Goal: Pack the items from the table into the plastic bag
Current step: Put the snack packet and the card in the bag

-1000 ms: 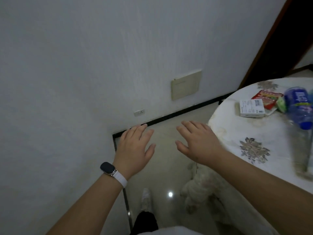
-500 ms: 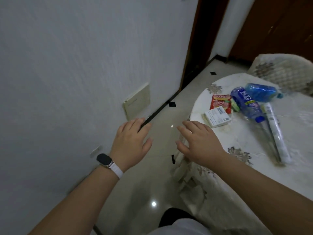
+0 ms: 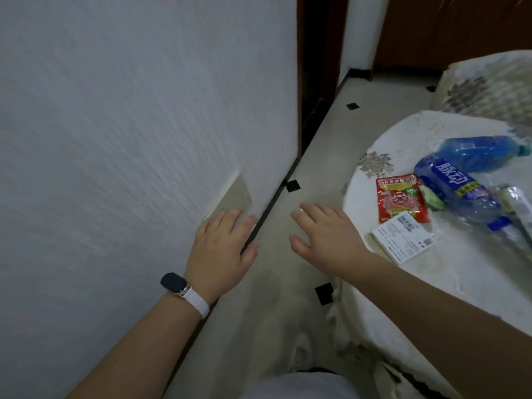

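Note:
On the round table (image 3: 460,277) at the right lie a white box (image 3: 403,237), a red snack packet (image 3: 401,198), a blue bottle with a label (image 3: 457,191), a second blue bottle (image 3: 483,152) behind it and a clear wrapped roll (image 3: 518,205). My right hand (image 3: 331,240) hovers palm down, fingers straight, just left of the table edge near the white box. My left hand (image 3: 223,251), with a watch on the wrist, is held flat in the air beside the wall. Both hold nothing. No plastic bag is in view.
A white wall (image 3: 129,139) fills the left, with a beige plate (image 3: 230,197) low on it. A strip of tiled floor (image 3: 316,156) runs between wall and table toward a dark doorway (image 3: 319,53). A covered chair (image 3: 489,87) stands behind the table.
The view has swung right and along the wall, so more of the table and its items shows. Both hands stay spread and empty in front of me.

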The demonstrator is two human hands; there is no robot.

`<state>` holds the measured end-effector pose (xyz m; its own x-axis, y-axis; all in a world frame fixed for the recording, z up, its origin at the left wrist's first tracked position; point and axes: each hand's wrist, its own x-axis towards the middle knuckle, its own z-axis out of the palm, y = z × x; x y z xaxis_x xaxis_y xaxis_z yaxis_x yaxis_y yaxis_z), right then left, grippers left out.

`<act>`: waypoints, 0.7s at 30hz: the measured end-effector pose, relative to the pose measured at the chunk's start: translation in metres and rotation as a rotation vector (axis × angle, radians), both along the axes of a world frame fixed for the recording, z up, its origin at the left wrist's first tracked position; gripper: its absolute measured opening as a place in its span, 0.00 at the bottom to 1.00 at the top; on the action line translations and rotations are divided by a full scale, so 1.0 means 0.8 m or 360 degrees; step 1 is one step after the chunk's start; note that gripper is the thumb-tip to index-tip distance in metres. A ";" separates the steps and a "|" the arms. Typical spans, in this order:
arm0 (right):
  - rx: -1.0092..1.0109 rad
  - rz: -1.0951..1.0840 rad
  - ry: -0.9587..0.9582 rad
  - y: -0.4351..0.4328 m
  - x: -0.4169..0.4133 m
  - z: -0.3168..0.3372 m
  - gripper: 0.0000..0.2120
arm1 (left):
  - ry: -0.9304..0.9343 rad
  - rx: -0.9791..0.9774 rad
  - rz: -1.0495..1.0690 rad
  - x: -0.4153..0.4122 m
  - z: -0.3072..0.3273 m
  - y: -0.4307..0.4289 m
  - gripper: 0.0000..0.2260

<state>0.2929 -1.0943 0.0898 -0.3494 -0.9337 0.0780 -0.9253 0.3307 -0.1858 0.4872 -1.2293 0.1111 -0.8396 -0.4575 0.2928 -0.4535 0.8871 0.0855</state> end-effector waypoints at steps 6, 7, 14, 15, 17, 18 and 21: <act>0.0017 -0.0193 -0.0055 -0.029 -0.078 0.012 0.28 | -0.0007 0.0004 -0.0183 -0.096 0.013 -0.059 0.21; 0.0028 -0.0234 -0.0049 -0.029 -0.088 0.015 0.29 | -0.0021 0.0002 -0.0240 -0.111 0.013 -0.066 0.21; 0.0031 -0.0729 -0.0029 -0.008 -0.153 -0.012 0.24 | 0.0003 0.0073 -0.0670 -0.247 -0.012 -0.114 0.20; 0.0074 -0.0796 -0.0014 -0.007 -0.161 -0.015 0.24 | 0.0007 0.0084 -0.0739 -0.266 -0.018 -0.121 0.20; 0.0165 -0.0923 -0.0002 -0.009 -0.179 -0.018 0.25 | 0.0027 0.0112 -0.0881 -0.306 -0.031 -0.138 0.19; 0.0205 -0.0996 0.0004 -0.011 -0.189 -0.019 0.25 | 0.0044 0.0128 -0.0951 -0.325 -0.039 -0.147 0.19; 0.0236 -0.1297 -0.0022 -0.019 -0.206 -0.021 0.24 | 0.0099 0.0219 -0.1198 -0.378 -0.054 -0.167 0.18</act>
<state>0.1285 -1.1091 0.0728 -0.9212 -0.3874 -0.0356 -0.3827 0.9188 -0.0972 0.1848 -1.3626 0.0678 -0.9231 0.1954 0.3314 0.2779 0.9343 0.2233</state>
